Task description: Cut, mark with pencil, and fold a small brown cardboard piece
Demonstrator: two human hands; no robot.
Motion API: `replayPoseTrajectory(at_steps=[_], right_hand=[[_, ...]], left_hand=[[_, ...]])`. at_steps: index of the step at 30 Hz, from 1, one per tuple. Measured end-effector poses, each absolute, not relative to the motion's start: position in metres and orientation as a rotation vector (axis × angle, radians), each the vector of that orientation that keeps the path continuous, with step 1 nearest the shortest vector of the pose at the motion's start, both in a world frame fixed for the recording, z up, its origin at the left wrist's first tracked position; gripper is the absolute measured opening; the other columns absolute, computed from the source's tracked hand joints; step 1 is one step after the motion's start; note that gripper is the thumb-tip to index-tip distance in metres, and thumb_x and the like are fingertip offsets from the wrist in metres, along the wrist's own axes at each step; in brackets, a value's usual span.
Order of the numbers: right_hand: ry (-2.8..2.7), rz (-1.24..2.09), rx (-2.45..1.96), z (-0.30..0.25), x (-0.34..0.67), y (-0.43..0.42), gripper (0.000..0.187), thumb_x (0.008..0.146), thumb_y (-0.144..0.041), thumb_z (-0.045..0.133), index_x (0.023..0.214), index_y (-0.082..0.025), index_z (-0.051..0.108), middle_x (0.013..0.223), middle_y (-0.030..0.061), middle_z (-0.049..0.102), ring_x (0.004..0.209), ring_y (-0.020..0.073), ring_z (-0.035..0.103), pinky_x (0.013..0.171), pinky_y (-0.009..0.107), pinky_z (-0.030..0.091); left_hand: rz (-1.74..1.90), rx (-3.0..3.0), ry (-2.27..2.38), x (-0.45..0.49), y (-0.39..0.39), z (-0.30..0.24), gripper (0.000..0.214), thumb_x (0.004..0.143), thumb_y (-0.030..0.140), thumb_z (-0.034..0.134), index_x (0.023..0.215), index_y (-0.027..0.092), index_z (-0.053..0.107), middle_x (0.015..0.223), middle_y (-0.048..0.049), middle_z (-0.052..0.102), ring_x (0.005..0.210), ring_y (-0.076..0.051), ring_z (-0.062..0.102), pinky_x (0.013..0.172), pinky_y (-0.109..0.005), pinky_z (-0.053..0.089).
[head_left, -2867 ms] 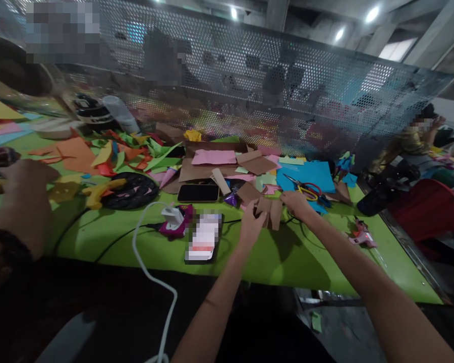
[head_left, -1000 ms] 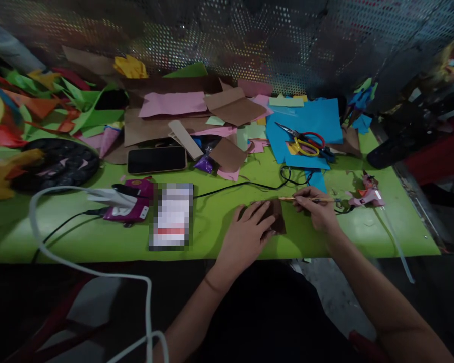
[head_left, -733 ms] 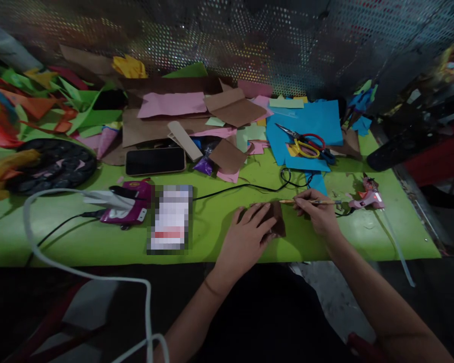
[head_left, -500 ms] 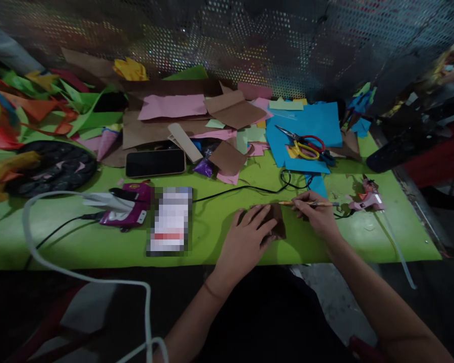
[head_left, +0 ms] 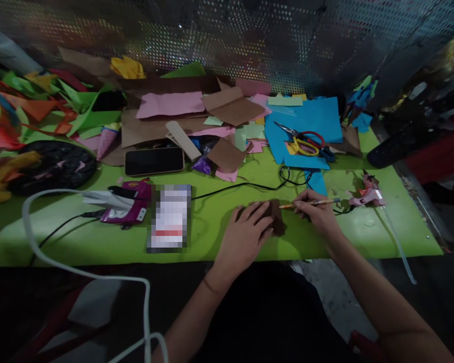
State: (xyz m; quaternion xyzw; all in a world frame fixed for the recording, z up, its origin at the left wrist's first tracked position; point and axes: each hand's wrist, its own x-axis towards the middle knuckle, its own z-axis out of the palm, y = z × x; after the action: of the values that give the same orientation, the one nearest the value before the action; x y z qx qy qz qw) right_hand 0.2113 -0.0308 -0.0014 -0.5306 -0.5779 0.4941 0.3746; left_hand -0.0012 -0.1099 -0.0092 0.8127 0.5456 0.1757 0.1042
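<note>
My left hand (head_left: 245,236) lies flat with fingers spread on a small brown paper piece (head_left: 277,222) near the front edge of the green table (head_left: 79,237), pinning it down. My right hand (head_left: 318,214) is closed around a pencil (head_left: 310,203), whose tip points left and sits at the upper right edge of the brown piece. Much of the paper is hidden under my left fingers.
A pink glue gun (head_left: 365,195) lies right of my right hand, its black cable (head_left: 249,186) running left. Scissors (head_left: 302,141) rest on blue paper (head_left: 310,126). A phone (head_left: 154,161), a second phone (head_left: 169,217), a white cable (head_left: 60,262) and coloured paper scraps (head_left: 41,101) fill the left and back.
Early on both hands held brown pieces up farther back on the table. Over the last second my left hand stays flat on the paper and the pencil shifts only slightly.
</note>
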Motion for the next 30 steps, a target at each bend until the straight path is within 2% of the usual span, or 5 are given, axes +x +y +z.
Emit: replayPoseTrajectory(at_steps=[6, 12, 23, 30], right_hand=[[-1.518, 1.328, -1.389, 0.002, 0.213, -0.034, 0.012, 0.067, -0.029, 0.068, 0.063, -0.02, 0.062, 0.049, -0.0022, 0.06, 0.042, 0.01, 0.045, 0.042, 0.023, 0.032], [-1.575, 1.389, -1.369, 0.008, 0.213, -0.038, 0.009, 0.065, -0.026, 0.064, 0.059, -0.02, 0.063, 0.047, -0.0026, 0.057, 0.043, 0.0105, 0.045, 0.041, 0.023, 0.028], [-1.555, 1.549, -1.28, 0.011, 0.214, -0.04, 0.005, 0.059, -0.022, 0.064, 0.055, -0.019, 0.062, 0.048, -0.0034, 0.056, 0.044, 0.0104, 0.049, 0.043, 0.022, 0.034], [-1.495, 1.53, -1.208, 0.0, 0.218, -0.036, 0.007, 0.065, -0.025, 0.069, 0.064, -0.019, 0.063, 0.053, -0.0032, 0.057, 0.047, 0.011, 0.051, 0.043, 0.023, 0.037]], left_hand=[[0.484, 2.396, 1.627, -0.001, -0.11, -0.009, 0.029, 0.1, 0.029, 0.04, 0.119, 0.032, 0.061, 0.151, 0.0035, 0.048, 0.139, -0.022, 0.042, 0.112, -0.049, 0.034], [0.448, 2.402, 1.629, -0.001, -0.11, -0.01, 0.03, 0.099, 0.027, 0.041, 0.122, 0.033, 0.059, 0.152, 0.0052, 0.045, 0.141, -0.021, 0.04, 0.113, -0.049, 0.033], [0.452, 2.4, 1.619, -0.001, -0.11, -0.009, 0.028, 0.096, 0.024, 0.047, 0.119, 0.031, 0.061, 0.152, 0.0046, 0.046, 0.14, -0.022, 0.04, 0.113, -0.049, 0.032], [0.464, 2.404, 1.623, 0.0, -0.11, -0.009, 0.028, 0.097, 0.025, 0.046, 0.12, 0.03, 0.061, 0.152, 0.0023, 0.047, 0.14, -0.022, 0.041, 0.113, -0.049, 0.032]])
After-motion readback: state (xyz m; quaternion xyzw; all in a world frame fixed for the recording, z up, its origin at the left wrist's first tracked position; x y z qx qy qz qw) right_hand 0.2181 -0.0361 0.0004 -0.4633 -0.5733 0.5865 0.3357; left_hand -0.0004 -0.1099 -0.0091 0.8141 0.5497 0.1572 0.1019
